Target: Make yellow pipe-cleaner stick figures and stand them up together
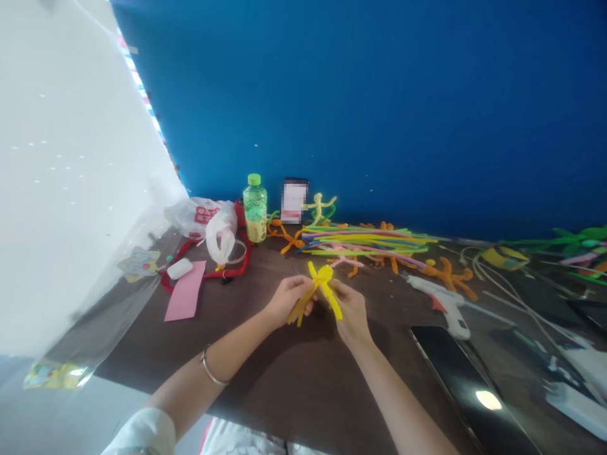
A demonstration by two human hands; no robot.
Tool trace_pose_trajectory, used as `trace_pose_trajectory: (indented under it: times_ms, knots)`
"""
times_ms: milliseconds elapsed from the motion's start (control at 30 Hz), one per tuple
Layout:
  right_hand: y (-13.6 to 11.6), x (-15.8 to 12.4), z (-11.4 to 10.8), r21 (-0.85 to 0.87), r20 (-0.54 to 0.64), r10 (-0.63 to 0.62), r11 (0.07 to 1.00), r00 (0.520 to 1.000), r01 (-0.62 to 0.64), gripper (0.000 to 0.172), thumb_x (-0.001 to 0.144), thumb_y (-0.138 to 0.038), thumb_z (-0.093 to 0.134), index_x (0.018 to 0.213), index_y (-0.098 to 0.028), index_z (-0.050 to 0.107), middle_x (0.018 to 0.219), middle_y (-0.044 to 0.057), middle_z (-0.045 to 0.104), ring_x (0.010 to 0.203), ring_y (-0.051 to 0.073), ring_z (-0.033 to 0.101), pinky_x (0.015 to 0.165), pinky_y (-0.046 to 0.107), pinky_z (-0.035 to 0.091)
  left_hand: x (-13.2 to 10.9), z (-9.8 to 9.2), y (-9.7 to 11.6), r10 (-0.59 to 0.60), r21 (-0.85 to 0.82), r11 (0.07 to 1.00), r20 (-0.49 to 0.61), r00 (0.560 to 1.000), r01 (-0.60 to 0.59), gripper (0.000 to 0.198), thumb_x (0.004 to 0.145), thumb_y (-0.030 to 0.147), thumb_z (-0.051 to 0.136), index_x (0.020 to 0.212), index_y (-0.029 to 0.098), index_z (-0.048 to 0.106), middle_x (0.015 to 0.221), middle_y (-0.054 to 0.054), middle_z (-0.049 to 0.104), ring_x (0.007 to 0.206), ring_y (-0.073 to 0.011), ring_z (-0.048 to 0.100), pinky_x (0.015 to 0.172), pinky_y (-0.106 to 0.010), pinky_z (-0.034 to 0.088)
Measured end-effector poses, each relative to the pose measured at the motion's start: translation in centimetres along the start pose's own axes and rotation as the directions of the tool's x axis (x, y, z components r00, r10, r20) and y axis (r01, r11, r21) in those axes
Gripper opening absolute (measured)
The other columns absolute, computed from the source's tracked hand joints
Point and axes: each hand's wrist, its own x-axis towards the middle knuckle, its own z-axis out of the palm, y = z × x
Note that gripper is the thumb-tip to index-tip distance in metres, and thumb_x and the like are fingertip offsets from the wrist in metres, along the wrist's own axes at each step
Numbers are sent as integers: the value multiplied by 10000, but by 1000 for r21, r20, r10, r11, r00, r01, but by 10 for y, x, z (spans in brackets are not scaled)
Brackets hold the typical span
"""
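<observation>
1. Pinching the left-side limbs of the yellow fuzzy figure point(325, 275), the left hand point(293, 301) has its thumb on top, likely to keep the soft stems from twisting.
2. The right hand point(353, 311) closes on the opposite side; its fingertips are partly hidden behind a limb. Gripped from 2 sides, the figure probably stays steady, centred over the dark table point(265, 385) with its rounded top in plain sight.
3. Beyond it lies the bundle of coloured stems point(374, 240), roughly parallel, which should make a single strand easy to draw.
4. The upright phone point(294, 201) leans near the blue wall point(360, 107), lit screen facing the person, presumably for viewing.
5. The glue gun point(439, 302) rests on its side to the right, handle nearer the person, convenient for the right hand.
6. The white case point(179, 270) overlaps the pink paper point(186, 298), perhaps weighting it.
</observation>
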Motion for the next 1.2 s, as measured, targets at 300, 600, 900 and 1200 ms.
trace_pose_trajectory:
  times_ms: [300, 600, 900, 1200]
  knots:
    - [4, -4, 3, -27, -128, -23, 999, 992, 19, 341, 573, -423, 692, 802, -170, 687, 681, 29, 654, 657, 187, 593, 573, 279, 465, -6, 3, -11, 455, 520, 791, -146, 878, -323, 245, 691, 345, 612, 851, 159, 609, 824, -52, 610, 645, -119, 582, 580, -228, 471]
    - [13, -3, 5, -43, -171, -44, 998, 984, 37, 268, 595, -361, 678, 786, -173, 693, 713, 33, 671, 654, 178, 601, 607, 282, 469, -5, 2, -12, 552, 509, 753, -141, 822, -418, 146, 689, 222, 602, 798, 187, 692, 840, -63, 625, 726, -144, 575, 629, -259, 492]
    - [16, -7, 7, -51, -190, -38, 998, 981, 29, 233, 609, -327, 674, 771, -160, 690, 717, 30, 667, 651, 175, 590, 598, 271, 449, -10, 8, -8, 555, 602, 693, -95, 827, -396, 212, 737, 177, 523, 860, 201, 695, 814, -54, 582, 669, -115, 549, 579, -217, 470]
    - [1, -10, 11, -165, -203, -105, 984, 974, 71, 224, 655, -341, 641, 761, -146, 672, 741, 36, 657, 684, 172, 579, 633, 273, 442, -4, 6, -8, 513, 530, 759, -132, 848, -378, 166, 695, 210, 580, 818, 168, 684, 787, -57, 631, 695, -130, 578, 629, -231, 465]
